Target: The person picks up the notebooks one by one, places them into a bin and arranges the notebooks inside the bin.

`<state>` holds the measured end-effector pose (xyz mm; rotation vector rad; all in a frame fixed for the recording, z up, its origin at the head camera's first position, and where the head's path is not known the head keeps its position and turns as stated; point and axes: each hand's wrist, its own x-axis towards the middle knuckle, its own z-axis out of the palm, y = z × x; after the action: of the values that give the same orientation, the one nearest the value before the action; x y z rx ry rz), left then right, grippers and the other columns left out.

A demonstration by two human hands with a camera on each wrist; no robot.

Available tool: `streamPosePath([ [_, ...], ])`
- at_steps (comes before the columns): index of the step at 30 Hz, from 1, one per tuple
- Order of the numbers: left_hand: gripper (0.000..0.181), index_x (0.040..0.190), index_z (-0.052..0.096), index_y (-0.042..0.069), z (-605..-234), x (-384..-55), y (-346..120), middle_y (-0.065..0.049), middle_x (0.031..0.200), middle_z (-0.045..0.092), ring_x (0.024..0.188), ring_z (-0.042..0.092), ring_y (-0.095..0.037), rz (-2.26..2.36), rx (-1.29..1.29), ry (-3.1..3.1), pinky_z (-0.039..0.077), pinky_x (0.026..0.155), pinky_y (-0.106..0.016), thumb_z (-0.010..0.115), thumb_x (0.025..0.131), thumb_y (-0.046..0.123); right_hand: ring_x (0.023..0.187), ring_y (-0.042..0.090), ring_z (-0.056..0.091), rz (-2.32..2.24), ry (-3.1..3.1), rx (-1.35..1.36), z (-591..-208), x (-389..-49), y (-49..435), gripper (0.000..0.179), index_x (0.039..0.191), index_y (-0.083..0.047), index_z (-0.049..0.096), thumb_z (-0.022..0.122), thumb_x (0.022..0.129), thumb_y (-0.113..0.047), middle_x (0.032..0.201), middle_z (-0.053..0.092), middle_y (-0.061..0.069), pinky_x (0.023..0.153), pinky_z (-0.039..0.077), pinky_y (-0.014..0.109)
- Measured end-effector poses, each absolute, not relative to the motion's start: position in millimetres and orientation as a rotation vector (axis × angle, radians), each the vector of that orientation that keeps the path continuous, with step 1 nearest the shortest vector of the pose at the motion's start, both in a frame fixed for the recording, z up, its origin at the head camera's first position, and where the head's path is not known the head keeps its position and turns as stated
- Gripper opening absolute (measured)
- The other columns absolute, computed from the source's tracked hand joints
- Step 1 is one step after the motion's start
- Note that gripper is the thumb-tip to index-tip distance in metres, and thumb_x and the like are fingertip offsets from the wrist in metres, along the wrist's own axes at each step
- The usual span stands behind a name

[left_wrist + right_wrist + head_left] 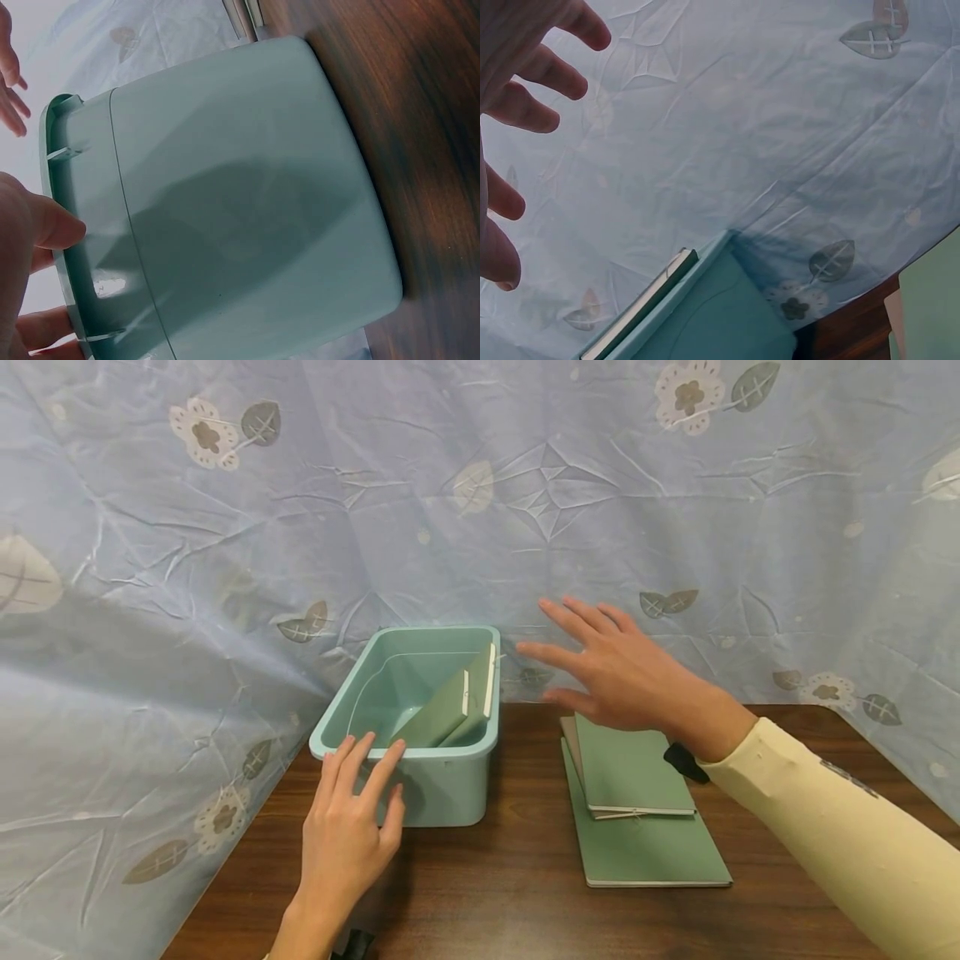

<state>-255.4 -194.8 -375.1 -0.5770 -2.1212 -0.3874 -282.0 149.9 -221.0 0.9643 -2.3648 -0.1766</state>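
A pale green plastic bin (pixel 442 785) stands on the table, with two green notebooks (pixel 437 708) leaning inside against its right side. My left hand (pixel 347 827) is at the bin's near rim, fingers spread and loosely bent, fingertips over the edge; in the left wrist view its thumb (pixel 60 225) lies by the rim's outer side. In the air right of the bin is my right hand (pixel 611 672), fingers spread, holding nothing. Below and beside it lies a stack of green notebooks (pixel 637 772), the smaller ones on a larger one, with a beige edge showing between.
Brown wood-grain table (pixel 517 893) lies under everything. A pale blue floral sheet (pixel 480 552) hangs behind the bin and along the left side. A black strap (pixel 684 763) shows at my right wrist, above the table.
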Motion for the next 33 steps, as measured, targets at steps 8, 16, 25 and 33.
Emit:
streamPosePath([
  [8,0.055,0.14,0.057,0.02,-374.9,-255.0,-196.3,-0.02,0.14,0.055,0.135,0.046,-0.04,-0.383,-0.578,-2.131,0.036,0.112,-0.062,0.065,0.086,0.016,0.146,0.036,0.031,-0.2,-2.36,0.958,-225.7,-279.3,151.4,0.062,0.147,-0.033,0.046,0.063,0.091,-0.053,0.16,0.031,0.015,0.109,0.035,0.06],
  [16,0.054,0.14,0.057,0.02,-376.1,-255.7,-199.5,-0.02,0.139,0.055,0.135,0.046,-0.04,-0.387,-0.586,-2.13,0.035,0.114,-0.061,0.064,0.087,0.016,0.146,0.038,0.03,-0.214,-2.369,0.95,-234.7,-277.6,155.8,0.062,0.148,-0.033,0.046,0.06,0.091,-0.056,0.16,0.031,0.016,0.109,0.034,0.062],
  [25,0.054,0.141,0.057,0.02,-377.9,-256.5,-200.0,-0.021,0.14,0.054,0.135,0.046,-0.04,-0.389,-0.592,-2.127,0.036,0.111,-0.063,0.064,0.087,0.017,0.148,0.034,0.026,-0.166,-2.479,0.88,-256.8,-277.6,166.2,0.069,0.152,-0.041,0.034,0.056,0.09,-0.063,0.165,0.019,0.01,0.11,0.032,0.061],
  [33,0.054,0.139,0.059,0.019,-380.3,-258.5,-199.8,-0.021,0.138,0.055,0.134,0.047,-0.04,-0.392,-0.594,-2.103,0.037,0.111,-0.063,0.065,0.085,0.016,0.148,0.039,0.026,-0.106,-2.623,0.791,-289.3,-282.2,177.1,0.07,0.152,-0.042,0.033,0.054,0.09,-0.066,0.165,0.019,0.012,0.11,0.031,0.065],
])
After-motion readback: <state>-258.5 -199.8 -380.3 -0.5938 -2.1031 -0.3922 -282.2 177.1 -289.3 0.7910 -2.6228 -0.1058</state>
